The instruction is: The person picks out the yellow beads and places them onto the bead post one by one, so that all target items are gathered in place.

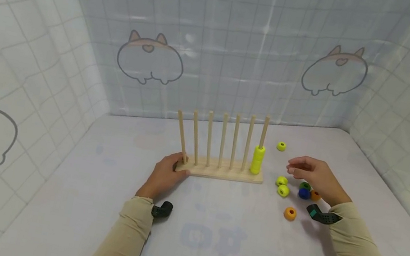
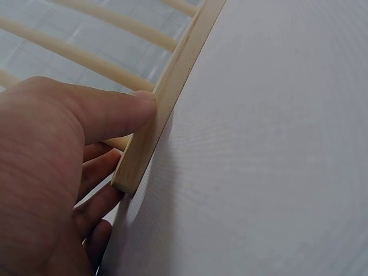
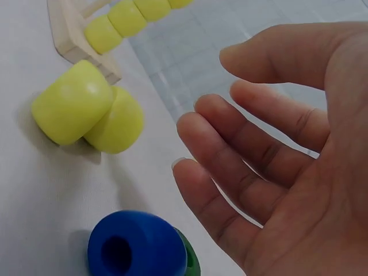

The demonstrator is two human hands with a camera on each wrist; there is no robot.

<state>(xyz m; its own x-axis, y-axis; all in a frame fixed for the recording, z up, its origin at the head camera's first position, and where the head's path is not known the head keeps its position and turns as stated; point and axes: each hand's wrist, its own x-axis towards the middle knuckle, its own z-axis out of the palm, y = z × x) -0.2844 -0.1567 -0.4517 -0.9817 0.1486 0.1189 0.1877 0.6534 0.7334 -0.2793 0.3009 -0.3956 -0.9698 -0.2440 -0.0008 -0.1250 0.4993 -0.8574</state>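
Observation:
A wooden peg rack [image 1: 221, 174] with a row of upright dowels stands on the table. Its rightmost dowel carries a stack of yellow beads [image 1: 257, 160]. With the thumb on the front edge and fingers round the left end, my left hand [image 1: 165, 177] grips the base. My right hand [image 1: 314, 174] hovers right of the rack, fingers relaxed and nothing held. Near it lie two yellow beads [image 3: 72, 103], touching each other. Below that hand are a blue bead [image 3: 138, 244], a green bead [image 1: 305, 185] partly behind it, and an orange bead [image 1: 315, 195].
Another yellow bead [image 1: 281, 146] lies farther back, right of the rack. Nearer the front is a second orange bead [image 1: 290, 213]. Tile-patterned walls [image 1: 225, 35] with cartoon drawings rise behind and at both sides of the pale table [image 1: 211, 230].

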